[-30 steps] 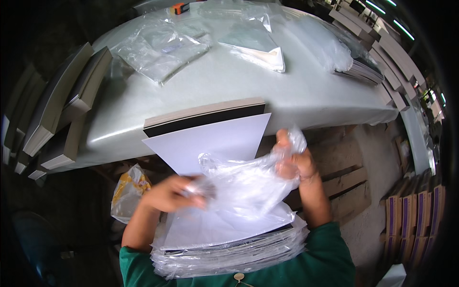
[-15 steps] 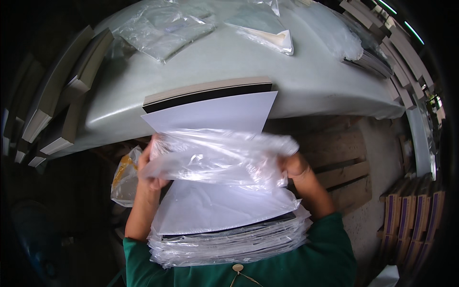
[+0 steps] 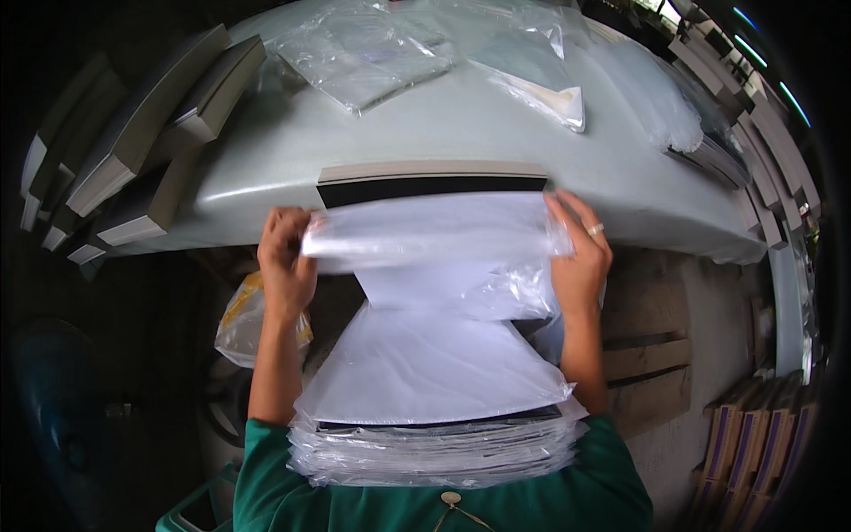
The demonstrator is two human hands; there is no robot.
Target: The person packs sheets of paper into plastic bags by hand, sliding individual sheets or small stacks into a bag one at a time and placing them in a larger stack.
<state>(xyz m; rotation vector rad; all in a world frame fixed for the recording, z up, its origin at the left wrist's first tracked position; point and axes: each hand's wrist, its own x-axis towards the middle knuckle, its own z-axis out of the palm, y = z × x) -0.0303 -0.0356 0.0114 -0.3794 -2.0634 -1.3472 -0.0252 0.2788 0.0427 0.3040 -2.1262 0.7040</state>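
Note:
My left hand (image 3: 285, 253) pinches the left end of a clear plastic bag (image 3: 425, 253), its fingers curled. At the other end my right hand (image 3: 581, 248) holds the bag, fingers along the edge and thumb behind. The bag lies over the far end of a white sheet (image 3: 425, 288) and is blurred by motion. Just beyond it, at the table edge, rests a stack of boards (image 3: 430, 184) with a black front face. Against my body lies a pile of plastic-wrapped sheets (image 3: 434, 452), topped by a white wrapped one (image 3: 434, 363).
A pale covered table (image 3: 239, 168) spans the far side, with loose plastic bags (image 3: 363, 58) on it. Thick board stacks (image 3: 146, 115) stand at left; more boards (image 3: 780, 160) and bagged sheets (image 3: 709, 155) at right. Below are a plastic bag (image 3: 239, 328), wooden pallet (image 3: 651, 355) and cartons (image 3: 753, 434).
Both hands have moved away from me and spread apart, pulling the plastic bag over the far end of the white sheet. The view has shifted slightly.

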